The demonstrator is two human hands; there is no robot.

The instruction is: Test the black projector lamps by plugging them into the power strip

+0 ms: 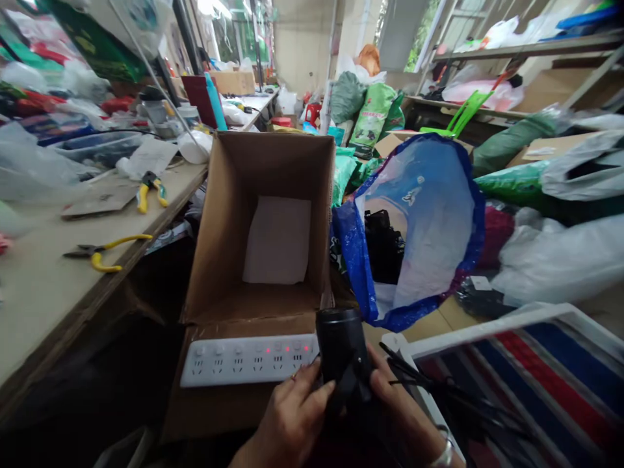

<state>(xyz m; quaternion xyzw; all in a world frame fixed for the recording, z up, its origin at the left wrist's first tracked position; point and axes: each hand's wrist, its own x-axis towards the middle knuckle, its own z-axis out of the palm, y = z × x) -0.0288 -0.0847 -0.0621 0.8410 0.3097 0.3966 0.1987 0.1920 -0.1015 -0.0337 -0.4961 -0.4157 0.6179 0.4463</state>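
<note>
A black cylindrical device (340, 341) with a ringed far end stands out in front of me; its lower part is dark and its kind is unclear. My left hand (290, 416) grips it from the left, thumb along its side. From the right, my right hand (402, 409) closes round the same device, with a band on the wrist. Just left of it lies a white power strip (248, 361) on a cardboard flap, several sockets in a row and red lights lit at its right part. Thin black cords (458, 393) run beside my right hand.
Beyond the strip, an open cardboard box (214, 260) holds a pale sheet (277, 240). A blue-rimmed bag (361, 286) contains black items (383, 247). Two yellow-handled pliers (104, 253) lie on the left workbench (43, 305). A striped bag (550, 370) is at right.
</note>
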